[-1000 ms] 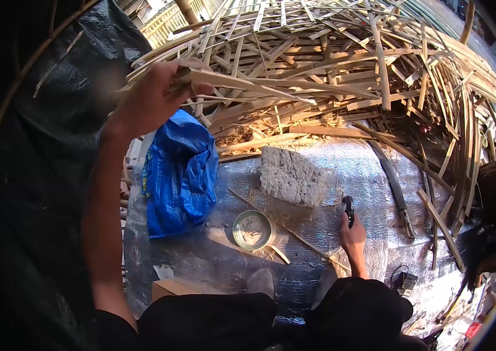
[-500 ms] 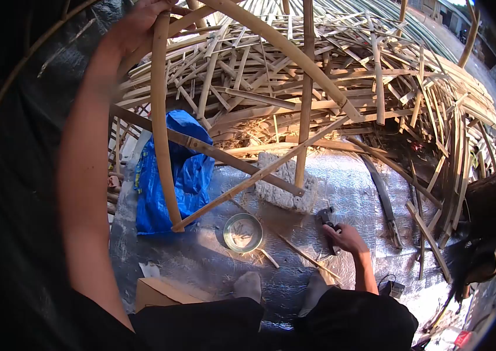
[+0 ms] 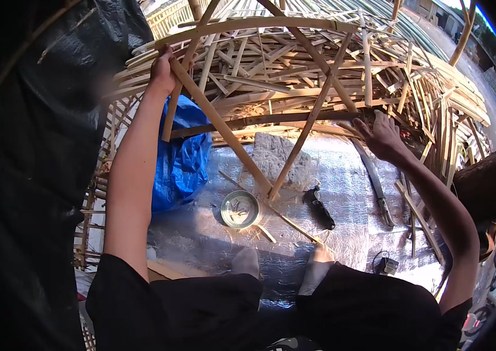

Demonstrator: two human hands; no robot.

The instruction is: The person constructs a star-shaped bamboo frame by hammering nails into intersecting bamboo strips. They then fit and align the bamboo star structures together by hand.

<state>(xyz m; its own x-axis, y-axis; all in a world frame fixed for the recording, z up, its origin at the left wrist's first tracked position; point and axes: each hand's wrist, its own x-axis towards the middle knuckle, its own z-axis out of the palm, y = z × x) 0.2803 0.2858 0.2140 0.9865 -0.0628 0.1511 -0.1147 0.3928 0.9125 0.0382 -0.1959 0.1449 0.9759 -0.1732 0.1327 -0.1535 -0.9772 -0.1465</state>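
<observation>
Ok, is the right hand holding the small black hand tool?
No, the small black hand tool lies on the shiny silver mat, well apart from the right hand.

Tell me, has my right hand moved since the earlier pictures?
Yes. Judged against the gray block, the right hand has moved up the view, from below the block's bottom edge to roughly level with its top.
</observation>
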